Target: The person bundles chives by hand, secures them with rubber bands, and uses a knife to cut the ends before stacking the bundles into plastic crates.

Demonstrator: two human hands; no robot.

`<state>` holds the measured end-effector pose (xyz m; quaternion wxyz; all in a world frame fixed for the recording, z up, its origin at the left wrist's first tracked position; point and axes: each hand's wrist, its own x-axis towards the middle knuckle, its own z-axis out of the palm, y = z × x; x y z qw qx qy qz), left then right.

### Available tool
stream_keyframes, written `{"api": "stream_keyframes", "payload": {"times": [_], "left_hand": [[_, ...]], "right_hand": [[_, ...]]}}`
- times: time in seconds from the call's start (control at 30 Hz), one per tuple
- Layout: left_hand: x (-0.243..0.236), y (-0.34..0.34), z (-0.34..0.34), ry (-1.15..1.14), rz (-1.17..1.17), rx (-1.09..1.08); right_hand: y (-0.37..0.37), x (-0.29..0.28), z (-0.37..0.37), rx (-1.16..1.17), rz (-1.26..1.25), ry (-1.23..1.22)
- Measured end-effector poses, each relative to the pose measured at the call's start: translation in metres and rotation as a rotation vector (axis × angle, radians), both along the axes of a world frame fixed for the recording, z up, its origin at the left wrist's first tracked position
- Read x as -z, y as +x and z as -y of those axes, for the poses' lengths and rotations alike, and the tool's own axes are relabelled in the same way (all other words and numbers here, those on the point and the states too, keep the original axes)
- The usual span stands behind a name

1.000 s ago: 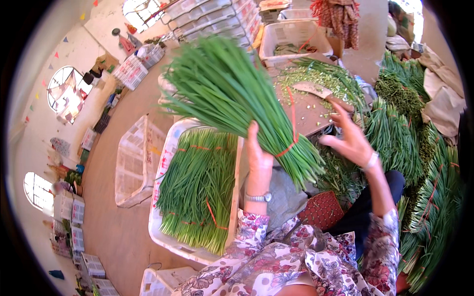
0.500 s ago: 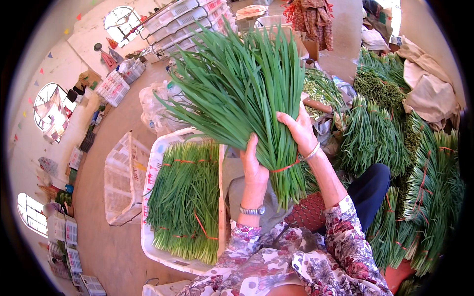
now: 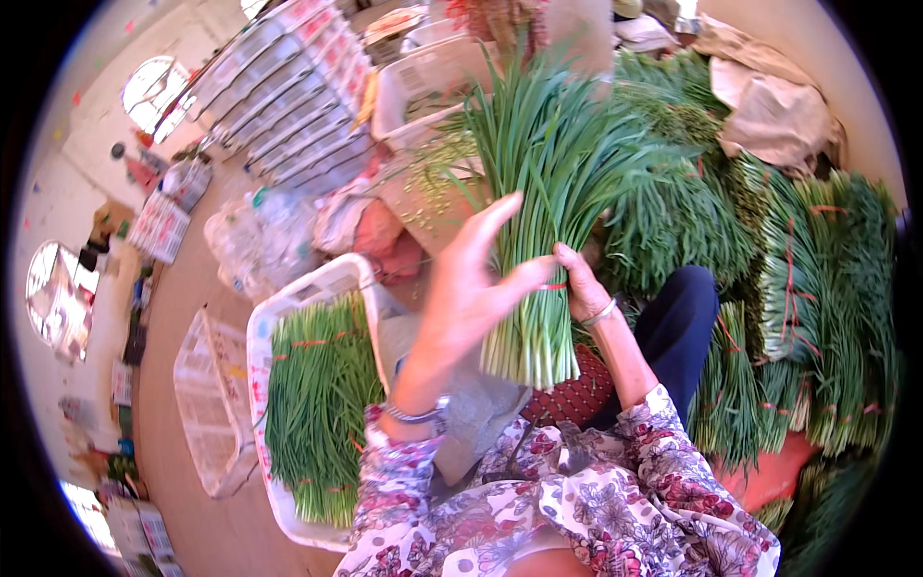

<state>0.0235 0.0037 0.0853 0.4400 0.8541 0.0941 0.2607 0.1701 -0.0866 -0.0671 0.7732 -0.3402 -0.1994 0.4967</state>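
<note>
A tied bunch of Chinese chives (image 3: 534, 207) stands upright before me, its leaf tips up and its pale cut ends down. A thin red band circles it near the lower part. My right hand (image 3: 585, 288) grips the bunch from its right side by the band. In front of its left side, my left hand (image 3: 466, 288) is open, thumb and fingers spread, slightly blurred by motion. Its thumb tip overlaps the stalks near the band; I cannot tell whether it touches. To the left, a white plastic crate (image 3: 261, 385) holds more banded chive bunches (image 3: 322, 404).
Banded chive bunches (image 3: 817, 317) are piled on the right, below a beige cloth (image 3: 774, 106). Stacked white crates (image 3: 288, 96) stand at the far left, with clear plastic bags (image 3: 255, 240) before them. A tilted empty crate (image 3: 212, 399) lies on the floor.
The bunch has come down and right and now stands straighter, with its cut ends even. My left hand has left the leaves and opened. The view has shifted toward the right.
</note>
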Motion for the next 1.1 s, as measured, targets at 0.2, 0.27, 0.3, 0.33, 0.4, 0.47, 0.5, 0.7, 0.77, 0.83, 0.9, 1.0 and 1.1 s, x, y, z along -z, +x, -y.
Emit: {"api": "stream_keyframes", "payload": {"times": [0.2,0.27,0.3,0.33,0.4,0.47,0.5,0.7,0.77,0.83,0.9,1.0,1.1], "left_hand": [[0.048,-0.058,-0.04,-0.442,-0.188,-0.118],[0.064,-0.064,-0.025,-0.604,-0.207,-0.057],[0.07,-0.062,-0.017,-0.672,-0.156,-0.01],[0.08,-0.06,-0.01,-0.742,-0.099,0.034],[0.093,-0.055,-0.005,-0.933,-0.01,0.109],[0.076,-0.05,-0.002,-1.058,-0.052,0.06],[0.071,-0.049,-0.001,-1.132,-0.068,0.037],[0.072,-0.072,0.018,-1.438,0.165,0.095],[0.076,-0.091,0.018,-1.688,0.244,0.147],[0.077,-0.112,0.021,-1.787,0.384,0.078],[0.079,-0.125,0.022,-1.839,0.44,0.077],[0.089,-0.13,0.027,-1.834,0.396,0.109],[0.092,-0.148,0.035,-1.918,0.564,0.221]], "right_hand": [[-0.01,0.015,0.01,-0.223,-0.377,0.284],[-0.018,0.012,0.008,-0.266,-0.419,0.304],[-0.022,0.013,0.004,-0.258,-0.425,0.29],[-0.026,0.015,0.0,-0.252,-0.43,0.271],[-0.036,0.009,-0.008,-0.244,-0.366,0.215],[-0.041,0.003,-0.013,-0.275,-0.218,0.214],[-0.043,0.001,-0.012,-0.292,-0.144,0.208],[-0.005,-0.008,0.002,-0.144,0.889,-0.207],[0.004,-0.062,0.017,-0.273,1.208,-0.427],[0.0,-0.086,0.03,0.053,1.447,-0.533],[-0.021,-0.109,0.028,0.373,1.81,-0.044],[-0.054,-0.123,0.001,0.129,2.193,0.324],[-0.076,-0.117,-0.044,-0.099,2.179,0.677]]}}
